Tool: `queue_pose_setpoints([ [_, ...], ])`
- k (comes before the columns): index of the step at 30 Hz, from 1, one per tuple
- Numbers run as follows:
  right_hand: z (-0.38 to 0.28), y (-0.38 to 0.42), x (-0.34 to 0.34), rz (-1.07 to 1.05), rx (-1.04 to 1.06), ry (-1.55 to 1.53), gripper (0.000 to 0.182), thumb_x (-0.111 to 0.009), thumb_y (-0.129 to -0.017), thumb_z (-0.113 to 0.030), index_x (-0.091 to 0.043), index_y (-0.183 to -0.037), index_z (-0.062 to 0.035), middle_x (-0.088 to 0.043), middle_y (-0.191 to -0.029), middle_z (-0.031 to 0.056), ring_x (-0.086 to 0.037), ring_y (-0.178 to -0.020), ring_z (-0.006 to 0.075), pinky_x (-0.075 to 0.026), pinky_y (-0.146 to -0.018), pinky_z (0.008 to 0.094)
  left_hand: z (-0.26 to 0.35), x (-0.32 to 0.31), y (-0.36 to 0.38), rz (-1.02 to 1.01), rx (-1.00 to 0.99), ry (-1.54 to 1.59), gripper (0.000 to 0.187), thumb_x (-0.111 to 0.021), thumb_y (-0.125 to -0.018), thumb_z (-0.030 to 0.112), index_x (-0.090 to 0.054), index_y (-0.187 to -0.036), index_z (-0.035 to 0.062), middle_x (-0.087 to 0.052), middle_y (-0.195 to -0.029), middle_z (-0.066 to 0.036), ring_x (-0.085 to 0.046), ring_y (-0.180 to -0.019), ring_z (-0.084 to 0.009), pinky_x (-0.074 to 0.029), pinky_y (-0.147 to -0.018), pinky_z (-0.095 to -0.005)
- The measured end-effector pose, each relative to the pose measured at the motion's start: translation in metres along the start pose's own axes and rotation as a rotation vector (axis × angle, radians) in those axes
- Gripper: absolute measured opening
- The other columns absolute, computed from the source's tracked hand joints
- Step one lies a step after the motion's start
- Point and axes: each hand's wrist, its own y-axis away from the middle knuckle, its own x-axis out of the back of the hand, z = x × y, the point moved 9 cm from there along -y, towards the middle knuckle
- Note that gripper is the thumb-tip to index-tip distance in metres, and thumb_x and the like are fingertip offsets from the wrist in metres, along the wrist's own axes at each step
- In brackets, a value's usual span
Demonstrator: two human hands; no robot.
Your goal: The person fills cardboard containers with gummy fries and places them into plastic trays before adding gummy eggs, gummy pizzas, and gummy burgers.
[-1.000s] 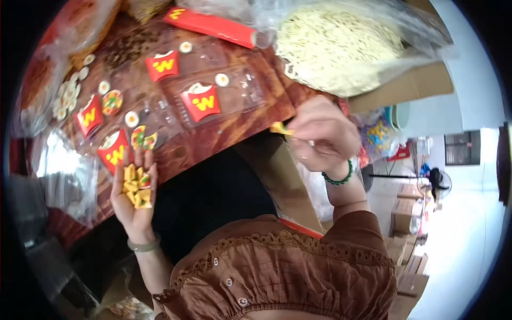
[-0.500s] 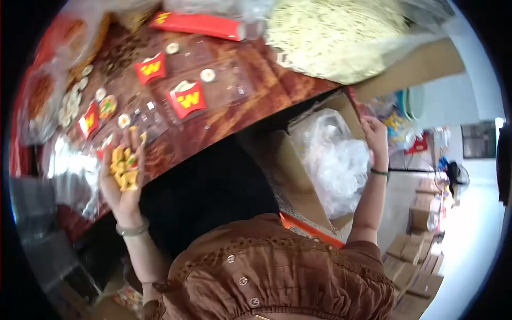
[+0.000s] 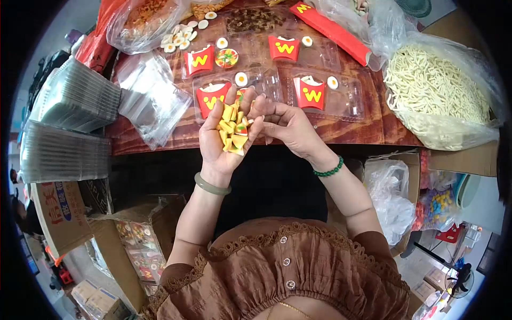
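My left hand (image 3: 216, 141) is palm up, cupped around a heap of small yellow wedge-shaped pieces (image 3: 233, 127). One piece in the heap has red and green on it. My right hand (image 3: 293, 130) is beside it, fingertips pinched close to the left fingers; what they hold, if anything, is hidden. Just beyond the hands are clear plastic trays (image 3: 272, 80) with red fries cartons marked in yellow (image 3: 312, 95) and small fried-egg pieces (image 3: 333, 82). A round piece with colourful topping (image 3: 226, 58) lies by one carton. Another carton (image 3: 210, 98) is partly covered by my left fingers.
At right is an open bag of pale fry-shaped pieces (image 3: 434, 90). A long red sleeve of cartons (image 3: 330, 32) lies at the back. Stacked clear trays (image 3: 69, 152) and plastic bags (image 3: 152, 98) are at left. Boxes (image 3: 120, 256) stand below the table edge.
My view has swung left and levelled. My right hand has come from the box at the right to beside my left hand, which still holds the yellow pieces.
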Motion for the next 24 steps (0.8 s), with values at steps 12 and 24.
queue_pose_setpoints([
  [12, 0.026, -0.026, 0.006, 0.152, -0.076, 0.033, 0.023, -0.063, -0.085, -0.003, -0.058, -0.108, -0.0026, -0.062, -0.089, 0.0009, -0.055, -0.068, 0.0054, -0.046, -0.058, 0.0187, 0.028, 0.012, -0.004, 0.002, -0.197, -0.201, 0.043, -0.036, -0.099, 0.032, -0.041, -0.135, 0.0108, -0.037, -0.142, -0.013, -0.034, -0.132, -0.0357, -0.046, -0.097, -0.0495],
  [24, -0.031, -0.019, -0.019, 0.086, 0.673, 0.918, 0.029, -0.066, -0.076, 0.001, -0.062, -0.104, -0.0030, -0.059, -0.092, 0.0083, -0.062, -0.081, 0.0200, -0.050, -0.068, 0.0303, 0.033, 0.026, -0.008, 0.063, -0.201, -0.098, 0.041, -0.036, -0.099, 0.031, -0.042, -0.134, 0.0107, -0.039, -0.139, -0.014, -0.033, -0.132, -0.0353, -0.045, -0.099, -0.0473],
])
